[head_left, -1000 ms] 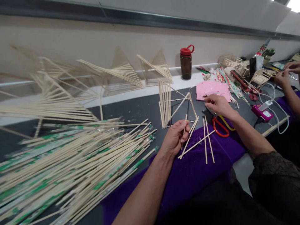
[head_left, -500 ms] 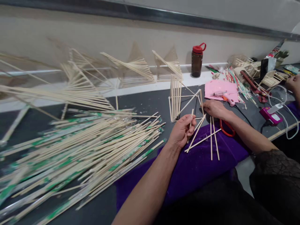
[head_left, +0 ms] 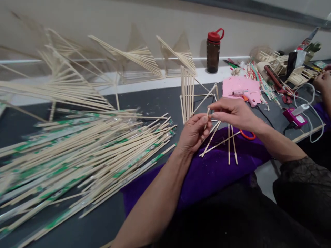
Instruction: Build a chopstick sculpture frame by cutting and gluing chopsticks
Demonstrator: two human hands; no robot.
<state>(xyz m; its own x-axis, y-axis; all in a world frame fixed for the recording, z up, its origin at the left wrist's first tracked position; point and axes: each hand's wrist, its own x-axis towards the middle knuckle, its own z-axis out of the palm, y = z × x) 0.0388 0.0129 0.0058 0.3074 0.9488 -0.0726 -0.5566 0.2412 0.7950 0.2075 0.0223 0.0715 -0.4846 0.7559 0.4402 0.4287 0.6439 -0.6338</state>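
My left hand (head_left: 193, 133) is closed around a thin wooden stick (head_left: 208, 111), whose pale end pokes up above the thumb. At that end, the thumb and forefinger of my right hand (head_left: 234, 113) close in on the stick. Just behind both hands stands a small stick frame (head_left: 188, 93) with a fan of upright sticks, partly hidden by my fingers. Several loose sticks (head_left: 229, 148) lie below my hands on a purple cloth (head_left: 207, 182). Red-orange handles (head_left: 247, 135), probably of scissors, show beside my right wrist.
A big pile of chopsticks (head_left: 103, 148), some in wrappers, covers the left. Twisted stick models (head_left: 137, 58) stand along the wall near a brown bottle (head_left: 213, 51). A pink glue gun (head_left: 245, 95) rests on pink foam (head_left: 234, 83). Another person's hand (head_left: 323, 82) shows far right.
My right hand has left the small frame and come left to the stick's tip in my left hand. The view has shifted, so everything sits a little higher and further left.
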